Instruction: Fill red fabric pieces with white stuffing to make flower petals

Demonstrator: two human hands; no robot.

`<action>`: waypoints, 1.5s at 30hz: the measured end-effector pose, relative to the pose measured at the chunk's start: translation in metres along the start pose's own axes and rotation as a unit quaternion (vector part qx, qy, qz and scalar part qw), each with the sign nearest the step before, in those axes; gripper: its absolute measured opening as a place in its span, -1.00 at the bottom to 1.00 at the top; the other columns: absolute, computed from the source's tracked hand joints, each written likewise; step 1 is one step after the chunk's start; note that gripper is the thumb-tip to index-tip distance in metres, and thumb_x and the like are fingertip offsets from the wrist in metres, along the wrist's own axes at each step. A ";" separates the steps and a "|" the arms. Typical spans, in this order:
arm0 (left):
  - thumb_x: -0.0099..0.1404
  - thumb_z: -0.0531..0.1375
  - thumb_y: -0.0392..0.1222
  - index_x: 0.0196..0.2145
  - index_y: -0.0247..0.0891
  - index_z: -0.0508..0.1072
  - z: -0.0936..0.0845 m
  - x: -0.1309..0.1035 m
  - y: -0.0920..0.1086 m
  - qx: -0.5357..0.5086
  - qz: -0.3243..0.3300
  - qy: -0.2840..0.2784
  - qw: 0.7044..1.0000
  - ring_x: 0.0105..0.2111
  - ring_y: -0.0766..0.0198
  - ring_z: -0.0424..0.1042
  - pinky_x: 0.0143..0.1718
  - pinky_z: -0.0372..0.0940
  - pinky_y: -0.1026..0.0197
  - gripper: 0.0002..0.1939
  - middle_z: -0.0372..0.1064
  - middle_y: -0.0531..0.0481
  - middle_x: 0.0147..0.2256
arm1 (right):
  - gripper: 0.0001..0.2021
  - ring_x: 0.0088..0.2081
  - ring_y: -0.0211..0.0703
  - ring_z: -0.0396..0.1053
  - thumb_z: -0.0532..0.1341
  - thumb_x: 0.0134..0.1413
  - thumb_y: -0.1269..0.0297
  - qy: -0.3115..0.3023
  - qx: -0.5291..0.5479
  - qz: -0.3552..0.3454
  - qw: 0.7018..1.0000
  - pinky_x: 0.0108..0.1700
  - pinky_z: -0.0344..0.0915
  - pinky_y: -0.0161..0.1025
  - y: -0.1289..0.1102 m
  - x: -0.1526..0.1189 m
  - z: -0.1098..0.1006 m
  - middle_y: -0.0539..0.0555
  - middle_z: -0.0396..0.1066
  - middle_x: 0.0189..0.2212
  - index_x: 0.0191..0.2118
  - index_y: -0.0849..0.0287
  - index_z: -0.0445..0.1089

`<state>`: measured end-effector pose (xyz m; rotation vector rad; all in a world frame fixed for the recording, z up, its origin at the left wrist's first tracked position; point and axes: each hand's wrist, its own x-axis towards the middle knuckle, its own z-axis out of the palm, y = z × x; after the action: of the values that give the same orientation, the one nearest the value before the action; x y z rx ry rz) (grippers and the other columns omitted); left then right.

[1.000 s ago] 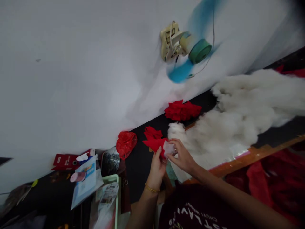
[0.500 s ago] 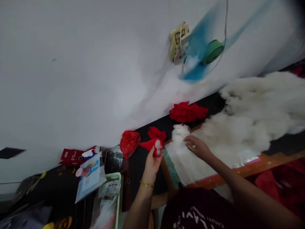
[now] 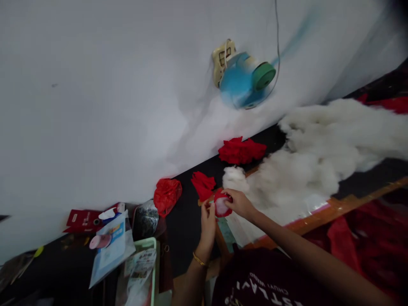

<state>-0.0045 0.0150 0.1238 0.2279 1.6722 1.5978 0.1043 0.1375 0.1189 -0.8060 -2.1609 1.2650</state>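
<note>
Between my hands is a small red cloth pouch (image 3: 222, 205) with white stuffing showing at its mouth. My left hand (image 3: 208, 215) pinches its left edge, and a gold bangle circles that wrist. From the other side my right hand (image 3: 239, 203) grips the rim, fingers bent at the stuffing. Just beyond lies a small tuft of white fibre (image 3: 234, 176), next to a large heap of white stuffing (image 3: 306, 148) spreading rightward. A folded red cloth piece (image 3: 203, 185) lies up and left of the pouch.
A pile of red cloth (image 3: 241, 149) sits against the wall. To the left are a red plastic bag (image 3: 167, 195), a pale green basket (image 3: 154, 263), a clear packet (image 3: 113, 246) and a red box (image 3: 83, 221). A blue fan (image 3: 244, 80) spins on the wall.
My right hand has come left from the white tuft to the red pouch. The pouch has turned so its stuffed mouth faces me, and both hands now hold it. The view has shifted slightly.
</note>
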 end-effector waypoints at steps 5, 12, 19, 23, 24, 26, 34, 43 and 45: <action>0.02 0.34 -0.27 -0.23 -0.24 0.50 -0.001 0.003 -0.007 0.099 0.099 0.006 0.990 -0.34 0.27 0.37 -0.25 0.25 0.31 -0.71 0.45 0.01 -0.33 | -0.59 -0.18 -0.10 0.48 0.15 -0.12 0.51 -0.033 0.045 -0.030 0.998 -0.09 0.38 -0.17 -0.007 -0.010 0.009 0.11 0.52 -0.19 -0.07 0.19 0.42; 0.00 0.21 -0.41 -0.36 -0.23 0.47 -0.011 0.009 -0.004 0.160 0.142 0.079 0.974 -0.40 0.29 0.33 -0.29 0.21 0.32 -0.80 0.38 0.07 -0.43 | -0.51 -0.30 -0.16 0.43 0.13 -0.23 0.55 0.015 0.027 0.033 0.999 -0.16 0.36 -0.19 -0.002 -0.024 0.012 0.03 0.48 -0.28 -0.06 0.17 0.35; 0.11 0.27 -0.22 -0.10 -0.19 0.43 -0.002 -0.012 0.004 0.015 0.100 -0.041 0.994 -0.28 0.26 0.41 -0.22 0.27 0.28 -0.65 0.45 -0.02 -0.20 | -0.47 -0.12 -0.11 0.43 0.09 -0.17 0.56 0.046 0.035 0.000 0.998 -0.03 0.36 -0.12 0.003 -0.027 0.013 0.10 0.46 -0.15 0.03 0.16 0.32; 0.15 0.25 -0.14 -0.22 -0.24 0.45 0.002 -0.009 -0.001 0.017 0.063 -0.026 0.998 -0.40 0.31 0.36 -0.33 0.25 0.30 -0.77 0.43 0.01 -0.31 | -0.50 -0.14 -0.11 0.44 0.09 -0.16 0.56 0.054 0.043 -0.007 0.998 -0.04 0.37 -0.12 0.001 -0.029 0.011 0.09 0.47 -0.17 -0.01 0.14 0.36; 0.12 0.26 -0.17 -0.29 -0.25 0.44 0.002 -0.006 -0.003 0.029 0.071 -0.016 0.997 -0.42 0.32 0.34 -0.34 0.24 0.31 -0.82 0.41 0.04 -0.36 | -0.51 -0.14 -0.12 0.44 0.08 -0.14 0.55 0.057 0.053 -0.006 0.997 -0.05 0.37 -0.12 0.001 -0.030 0.011 0.09 0.47 -0.17 -0.01 0.14 0.36; 0.08 0.26 -0.25 -0.37 -0.25 0.41 0.002 -0.001 -0.007 0.060 0.092 0.001 0.994 -0.46 0.34 0.29 -0.36 0.21 0.32 -0.87 0.35 0.10 -0.44 | -0.54 -0.15 -0.13 0.45 0.09 -0.09 0.51 0.062 0.083 -0.002 0.995 -0.06 0.38 -0.13 0.000 -0.031 0.013 0.10 0.48 -0.17 0.00 0.15 0.34; 0.01 0.26 -0.39 -0.41 -0.22 0.40 0.009 -0.009 -0.003 0.055 0.168 -0.002 0.984 -0.35 0.30 0.30 -0.21 0.20 0.31 -0.83 0.32 0.09 -0.40 | -0.68 -0.31 -0.14 0.41 0.14 -0.09 0.32 0.073 0.172 0.099 0.977 -0.27 0.36 -0.21 0.007 -0.031 0.018 0.07 0.48 -0.24 -0.12 0.16 0.34; -0.01 0.22 -0.38 -0.13 -0.26 0.42 0.008 -0.009 -0.008 0.077 0.145 0.008 0.986 -0.21 0.21 0.43 -0.15 0.30 0.24 -0.59 0.45 -0.05 -0.21 | -0.78 -0.34 -0.16 0.37 0.13 -0.15 0.43 0.016 0.134 0.005 0.991 -0.28 0.24 -0.28 -0.004 -0.033 0.024 0.01 0.44 -0.37 -0.28 0.16 0.36; 0.02 0.16 -0.37 -0.19 -0.28 0.45 0.003 -0.003 -0.012 0.118 0.150 -0.005 0.982 -0.28 0.22 0.42 -0.21 0.30 0.24 -0.66 0.46 -0.03 -0.29 | -0.75 -0.34 -0.16 0.36 0.13 -0.18 0.45 0.012 0.109 -0.008 0.994 -0.29 0.22 -0.29 -0.002 -0.036 0.027 0.01 0.44 -0.36 -0.27 0.17 0.36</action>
<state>0.0042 0.0129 0.1145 0.6348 1.8885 1.6030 0.1106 0.0956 0.1040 -0.7077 -1.9635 1.4463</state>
